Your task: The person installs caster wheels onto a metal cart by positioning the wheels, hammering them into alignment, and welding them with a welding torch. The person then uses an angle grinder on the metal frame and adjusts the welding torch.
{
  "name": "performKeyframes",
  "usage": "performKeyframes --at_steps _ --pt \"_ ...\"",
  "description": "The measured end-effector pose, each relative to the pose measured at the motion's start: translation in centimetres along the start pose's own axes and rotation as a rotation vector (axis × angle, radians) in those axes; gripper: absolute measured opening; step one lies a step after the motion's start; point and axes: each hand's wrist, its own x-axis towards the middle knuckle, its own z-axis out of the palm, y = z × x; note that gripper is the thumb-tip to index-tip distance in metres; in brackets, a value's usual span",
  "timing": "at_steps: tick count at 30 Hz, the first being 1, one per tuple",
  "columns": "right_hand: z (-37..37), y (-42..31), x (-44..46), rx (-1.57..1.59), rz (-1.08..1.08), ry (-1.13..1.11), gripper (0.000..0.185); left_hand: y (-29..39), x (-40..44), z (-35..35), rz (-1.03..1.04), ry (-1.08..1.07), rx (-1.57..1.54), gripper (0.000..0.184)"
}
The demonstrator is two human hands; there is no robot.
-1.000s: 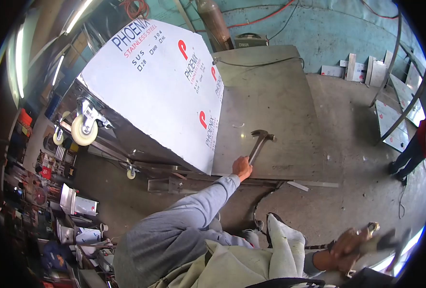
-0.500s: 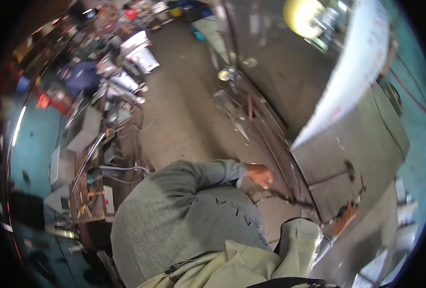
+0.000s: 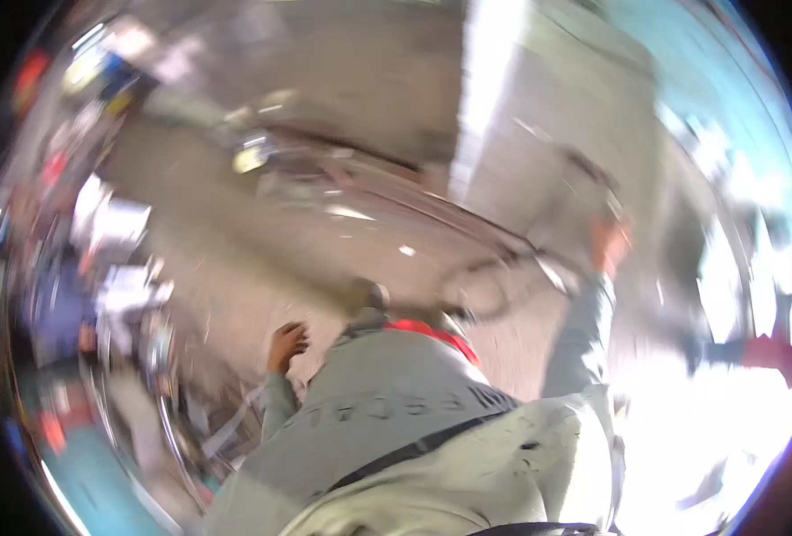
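Observation:
My right hand point(image 3: 610, 245) reaches out over the grey sheet-topped bench point(image 3: 548, 116) on the right. Motion smears its fingers, so whether they grip anything is unclear. Just beyond the fingertips lies a small blurred pale piece point(image 3: 613, 207), and farther along is a dark elongated object point(image 3: 588, 167), too smeared to name. My left hand point(image 3: 289, 347) hangs low beside my body on the left, above the floor, fingers loosely bent and apart, holding nothing.
A long brown metal frame point(image 3: 396, 196) runs along the near side of the bench. A dark looped cable or hose point(image 3: 476, 290) lies by my feet. Bright white sheet material point(image 3: 490, 80) stands on the bench. Blurred clutter point(image 3: 119, 219) fills the left side.
My view has swung to the right, and everything is more blurred. My left hand has moved from in front of me to my left side. My right arm is now stretched farther forward.

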Motion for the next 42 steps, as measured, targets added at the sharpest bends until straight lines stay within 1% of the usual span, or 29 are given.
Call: performKeyframes --at_steps 1,2,3,6,9,10,11,12,13,14,15,16,17,18,19,20,22,23,24,25,26,27,28,29,30,31,33,37,42 --pt "4.1 1.4 1.0 -0.143 0.114 0.154 0.076 1.5 0.3 -0.3 -0.006 -0.015 0.043 0.045" --pt "1.3 -0.4 -0.4 0.026 0.204 0.089 0.082 2.7 1.9 -0.7 -0.028 -0.055 0.108 0.046" --pt "1.7 0.1 -2.0 0.068 0.237 0.175 0.079 3.0 2.9 -2.2 -0.04 -0.059 0.152 0.047" --pt "-0.5 -0.2 -8.8 0.25 0.238 0.351 0.059 3.5 6.7 -7.4 0.055 -0.122 0.263 0.048" --pt "-0.8 0.1 -15.8 0.322 0.109 0.445 0.046 4.9 10.8 -11.8 0.099 -0.156 0.197 0.046" --pt "0.6 -0.6 -18.1 0.423 0.119 0.504 0.043 5.3 12.3 -12.9 0.105 -0.117 0.223 0.045" --pt "1.6 -1.0 -21.1 0.408 0.158 0.398 0.039 5.6 13.7 -14.0 0.123 -0.102 0.216 0.044" --pt "5.2 0.0 -23.6 0.292 0.066 0.319 0.044 6.2 14.8 -14.5 0.143 -0.084 0.203 0.043" --pt "5.8 -2.5 -26.7 0.471 0.224 0.195 0.035 6.5 15.7 -14.7 0.169 -0.062 0.184 0.043" --pt "8.1 -3.9 -29.6 0.478 0.215 0.082 0.034 6.7 16.7 -14.9 0.216 -0.057 0.238 0.042" --pt "8.6 -6.3 -31.7 0.438 0.274 -0.229 0.038 6.7 17.6 -14.6 0.264 -0.049 0.289 0.042" --pt "11.3 -7.7 -34.9 0.508 0.19 -0.218 0.039 6.2 18.5 -14.4 0.31 -0.037 0.338 0.041" --pt "13.0 -8.8 -37.3 0.535 0.171 -0.416 0.041 5.4 19.0 -13.8 0.346 -0.041 0.371 0.04" --pt "20.5 -7.1 -41.5 0.669 0.023 -0.344 0.043 4.5 19.7 -13.0 0.382 -0.046 0.402 0.039" --pt "20.2 -9.5 -43.3 0.322 -0.066 -0.495 0.043 3.7 20.0 -12.5 0.413 -0.046 0.436 0.038" --pt "22.5 -8.3 -46.9 0.39 -0.226 -0.398 0.039 3.9 17.9 -10.9 0.291 -0.095 0.352 0.038" --pt "23.4 -9.5 -47.3 0.04 -0.413 -0.931 0.038 3.1 13.8 -8.5 0.103 -0.19 0.145 0.039" --pt "25.9 -7.3 -48.7 0.332 -0.408 -0.82 0.04 1.3 13.5 -8.5 0.056 -0.259 0.09 0.038" --pt "25.8 -7.7 -48.2 0.322 -0.395 -0.9 0.041 1.3 11.8 -7.9 0.035 -0.276 0.089 0.037" --pt "23.8 -8.1 -46.1 0.552 -0.383 -1.02 0.035 1.5 11.2 -7.7 0.041 -0.277 0.168 0.036" --pt "25.4 -6.6 -46.0 0.698 -0.177 -1.089 0.036 0.7 11.2 -8.2 0.031 -0.229 0.07 0.036" --pt "25.2 -5.4 -45.0 1.002 0.009 -1.256 0.037 0.1 12.0 -8.9 0.023 -0.208 -0.009 0.037" --pt "27.8 -3.4 -44.0 0.887 -0.039 -1.287 0.037 1.7 11.1 -9.4 0.042 -0.113 -0.026 0.037" --pt "22.9 -6.1 -41.5 0.702 -0.463 -1.189 0.036 3.9 10.9 -9.7 0.067 -0.034 -0.044 0.037" --pt "19.3 -7.7 -39.1 0.52 -0.835 -0.978 0.037 4.4 12.6 -11.0 0.136 -0.016 -0.109 0.037" --pt "18.1 -7.6 -39.0 0.505 -0.114 -1.312 0.035 5.1 14.4 -12.3 0.205 -0.002 -0.173 0.037" --pt "17.4 -6.5 -37.3 0.871 0.217 -1.392 0.058 9.7 16.2 -13.9 0.322 0.038 -0.314 0.037" --pt "15.9 -9.1 -36.5 0.788 0.283 -1.343 0.057 19.4 22.7 -18.8 0.474 0.061 -0.321 0.031" --pt "15.6 -18.4 -37.0 0.764 0.353 -1.277 0.056 32.8 36.1 -21.5 0.665 0.009 -0.377 0.025"
